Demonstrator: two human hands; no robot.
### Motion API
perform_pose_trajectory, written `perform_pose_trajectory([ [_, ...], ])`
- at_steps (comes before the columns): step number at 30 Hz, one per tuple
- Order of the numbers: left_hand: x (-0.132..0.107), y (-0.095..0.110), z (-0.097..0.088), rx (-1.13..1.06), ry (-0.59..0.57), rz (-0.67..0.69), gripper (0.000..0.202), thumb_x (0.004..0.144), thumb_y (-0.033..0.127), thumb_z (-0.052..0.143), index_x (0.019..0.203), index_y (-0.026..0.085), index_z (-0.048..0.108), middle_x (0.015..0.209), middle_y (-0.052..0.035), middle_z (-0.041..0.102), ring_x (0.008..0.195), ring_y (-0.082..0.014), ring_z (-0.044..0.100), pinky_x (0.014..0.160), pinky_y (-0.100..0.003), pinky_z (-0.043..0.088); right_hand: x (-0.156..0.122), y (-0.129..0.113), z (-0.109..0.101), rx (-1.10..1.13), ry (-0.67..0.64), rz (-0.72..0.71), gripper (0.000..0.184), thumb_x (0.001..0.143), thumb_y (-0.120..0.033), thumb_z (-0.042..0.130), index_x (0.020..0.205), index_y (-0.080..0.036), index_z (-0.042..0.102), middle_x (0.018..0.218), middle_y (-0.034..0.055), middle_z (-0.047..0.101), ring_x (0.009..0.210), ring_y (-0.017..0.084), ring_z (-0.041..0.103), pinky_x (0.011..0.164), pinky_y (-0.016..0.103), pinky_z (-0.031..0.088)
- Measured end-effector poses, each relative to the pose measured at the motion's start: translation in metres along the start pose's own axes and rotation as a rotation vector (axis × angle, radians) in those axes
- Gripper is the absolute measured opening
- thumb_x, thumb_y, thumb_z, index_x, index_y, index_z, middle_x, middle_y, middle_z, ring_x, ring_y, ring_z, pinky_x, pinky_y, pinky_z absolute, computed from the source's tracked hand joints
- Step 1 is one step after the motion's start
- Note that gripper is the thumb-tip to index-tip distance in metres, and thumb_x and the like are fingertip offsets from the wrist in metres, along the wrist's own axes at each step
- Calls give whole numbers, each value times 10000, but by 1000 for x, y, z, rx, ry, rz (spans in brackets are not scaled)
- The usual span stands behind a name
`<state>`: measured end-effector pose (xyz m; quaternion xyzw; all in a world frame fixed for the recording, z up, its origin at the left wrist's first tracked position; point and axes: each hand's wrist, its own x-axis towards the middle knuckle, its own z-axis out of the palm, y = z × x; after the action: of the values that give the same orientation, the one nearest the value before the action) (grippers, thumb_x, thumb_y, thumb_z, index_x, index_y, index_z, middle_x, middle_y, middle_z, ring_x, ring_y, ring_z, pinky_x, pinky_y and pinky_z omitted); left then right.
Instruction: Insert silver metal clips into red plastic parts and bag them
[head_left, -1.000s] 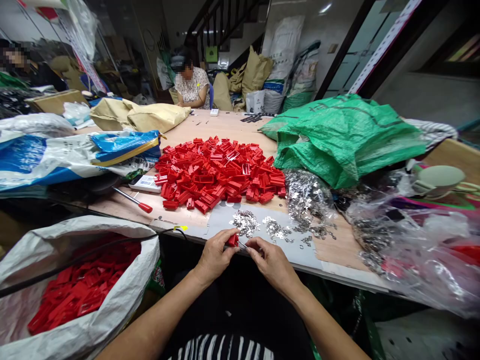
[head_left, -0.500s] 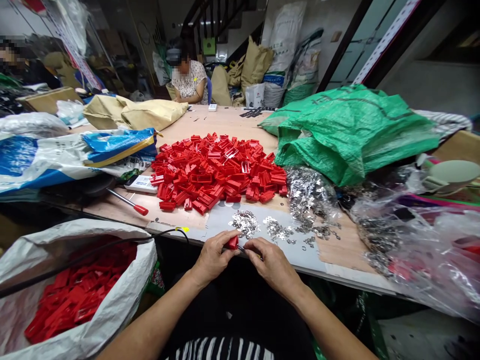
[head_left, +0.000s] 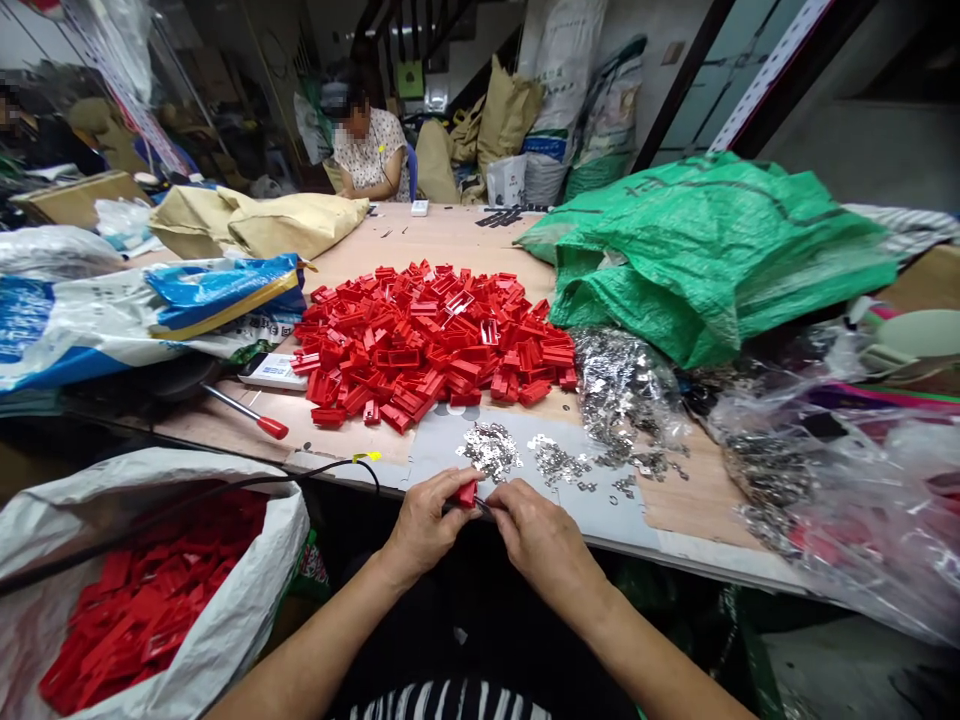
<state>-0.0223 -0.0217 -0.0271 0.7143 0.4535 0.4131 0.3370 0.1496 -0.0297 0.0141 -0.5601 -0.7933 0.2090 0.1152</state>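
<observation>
Over the front edge of the table, my left hand (head_left: 426,524) is closed around a small red plastic piece (head_left: 466,493). My right hand (head_left: 541,528) pinches a thin metal tool (head_left: 484,505), whose tip meets the red piece; most of the tool is hidden by my fingers, so its exact kind does not show. Just beyond my hands lie small flat metal plates (head_left: 489,450) in loose heaps on a grey sheet (head_left: 435,452). Behind them rises a large pile of similar red plastic pieces (head_left: 420,345).
An open white sack (head_left: 281,560) of red pieces stands at lower left. A red-tipped lever (head_left: 244,410) and black cable (head_left: 330,468) lie near the left edge. A green woven sack (head_left: 720,255) and clear plastic bags (head_left: 862,500) fill the right. A person (head_left: 375,150) sits opposite.
My right hand has shifted slightly, and less of the metal tool shows between my hands. The left hand keeps its hold on the red piece. The camera view has tilted a little.
</observation>
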Motion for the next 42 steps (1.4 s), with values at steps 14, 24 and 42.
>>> perform_pose_trajectory([
  [14,-6,9,0,-117,76,-129,311,760,195,687,1067,240,654,988,-29,708,894,-185,641,850,-303,480,-7,6,8,229,87,-32,218,935,-207,397,1056,-239,576,977,55,596,899,188,601,780,319,481],
  [24,-19,40,-4,-859,183,-447,186,787,273,698,919,191,594,863,-9,682,845,-146,644,844,-269,461,-27,2,-5,603,-59,-71,345,981,-337,331,1307,-241,395,726,-33,611,691,132,570,735,283,439],
  [42,-28,64,2,-1505,224,-794,114,877,184,589,825,93,632,851,-95,699,742,-153,686,756,-280,551,-31,-9,-6,639,-64,-177,383,971,-413,385,1265,-209,519,639,-32,585,592,114,550,630,230,435],
])
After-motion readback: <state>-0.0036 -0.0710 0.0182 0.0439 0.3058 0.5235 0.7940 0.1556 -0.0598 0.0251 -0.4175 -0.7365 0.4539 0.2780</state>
